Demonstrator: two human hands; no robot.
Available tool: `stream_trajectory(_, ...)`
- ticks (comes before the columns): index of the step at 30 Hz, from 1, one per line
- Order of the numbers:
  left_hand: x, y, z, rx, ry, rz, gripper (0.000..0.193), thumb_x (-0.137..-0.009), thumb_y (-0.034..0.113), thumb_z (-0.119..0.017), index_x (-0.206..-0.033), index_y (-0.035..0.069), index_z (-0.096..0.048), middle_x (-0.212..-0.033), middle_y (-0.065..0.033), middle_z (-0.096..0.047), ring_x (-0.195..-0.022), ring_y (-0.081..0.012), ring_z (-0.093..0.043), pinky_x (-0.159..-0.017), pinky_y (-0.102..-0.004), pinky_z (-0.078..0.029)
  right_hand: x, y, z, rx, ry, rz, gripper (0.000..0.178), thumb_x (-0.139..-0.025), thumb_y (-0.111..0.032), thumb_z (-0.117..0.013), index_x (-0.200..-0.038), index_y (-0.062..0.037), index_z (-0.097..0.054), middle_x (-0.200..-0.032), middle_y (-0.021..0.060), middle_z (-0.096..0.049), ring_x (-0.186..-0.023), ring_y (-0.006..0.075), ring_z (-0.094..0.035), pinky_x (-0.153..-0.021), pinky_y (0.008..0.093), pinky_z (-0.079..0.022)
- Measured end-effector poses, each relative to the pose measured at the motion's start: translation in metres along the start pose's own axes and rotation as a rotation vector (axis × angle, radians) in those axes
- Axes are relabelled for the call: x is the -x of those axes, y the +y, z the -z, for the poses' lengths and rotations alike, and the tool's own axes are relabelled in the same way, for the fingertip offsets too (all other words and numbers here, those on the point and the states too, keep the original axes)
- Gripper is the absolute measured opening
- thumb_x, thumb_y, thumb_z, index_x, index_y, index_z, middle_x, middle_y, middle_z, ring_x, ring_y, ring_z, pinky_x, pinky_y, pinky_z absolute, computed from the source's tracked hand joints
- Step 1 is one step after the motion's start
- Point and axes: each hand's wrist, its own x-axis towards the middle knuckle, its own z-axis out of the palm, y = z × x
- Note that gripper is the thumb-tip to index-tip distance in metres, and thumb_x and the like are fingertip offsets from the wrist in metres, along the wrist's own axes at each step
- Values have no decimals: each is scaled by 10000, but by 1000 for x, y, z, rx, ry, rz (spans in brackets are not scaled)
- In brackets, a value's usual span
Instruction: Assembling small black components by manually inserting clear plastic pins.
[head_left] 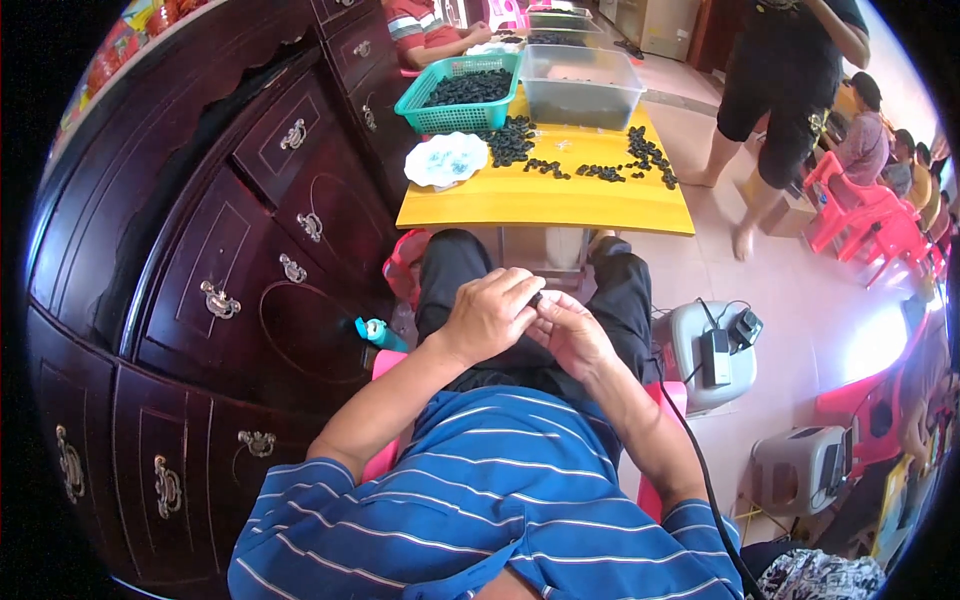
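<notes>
Bright; white glare on floor (872, 345), right; edges bent, corners black.

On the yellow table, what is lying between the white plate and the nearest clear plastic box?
The head view shows a heap of small black pieces between the plate and the box.

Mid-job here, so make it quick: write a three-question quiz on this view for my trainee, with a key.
1. True or false: the teal basket holds small black pieces.
2. Fill in the colour: the tabletop is ____.
3. Where are the left hand and right hand?
A) Inside the basket
B) Close together over the lap
C) Flat on the tabletop

Key: 1 true; 2 yellow; 3 B.
</notes>
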Motion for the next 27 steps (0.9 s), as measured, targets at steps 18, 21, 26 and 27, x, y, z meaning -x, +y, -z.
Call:
stream_trajectory(18,-42,-8,-25,15,-47,-93,327,-760,124,-741,-1061,28,-659,-984,-129,-680,-867,-309,-691,-726,-387,-569,-2,-22,7,-78,125,174,197,-959,-186,-643,-1111,-63,-628,-1039,45,-674,-953,183,-648,-892,351,-517)
stream_trajectory(21,-49,-11,-37,82,-65,-68,312,-777,136,-732,-1056,26,-645,-984,-134,-670,-872,-320,-687,-723,-386,-568,-3,-24,17,-76,167,183,201,-977,-197,-613,-1124,-61,-622,-1063,52,-667,-988,183,-638,-897,358,-517)
stream_trajectory(26,-62,-18,-49,132,-87,-141,279,-795,148,-722,-1032,19,-654,-973,-135,-676,-852,-310,-692,-706,-385,-569,-3,-30,26,-101,227,197,199,-986,-178,-593,-1140,-58,-626,-1079,47,-672,-991,171,-637,-929,341,-498)
stream_trajectory(27,-66,-18,-48,126,-103,-144,285,-799,157,-721,-1042,22,-657,-979,-132,-680,-851,-305,-697,-705,-380,-573,-3,-33,24,-101,240,204,195,-986,-178,-594,-1135,-58,-629,-1083,48,-673,-991,169,-637,-927,341,-499)
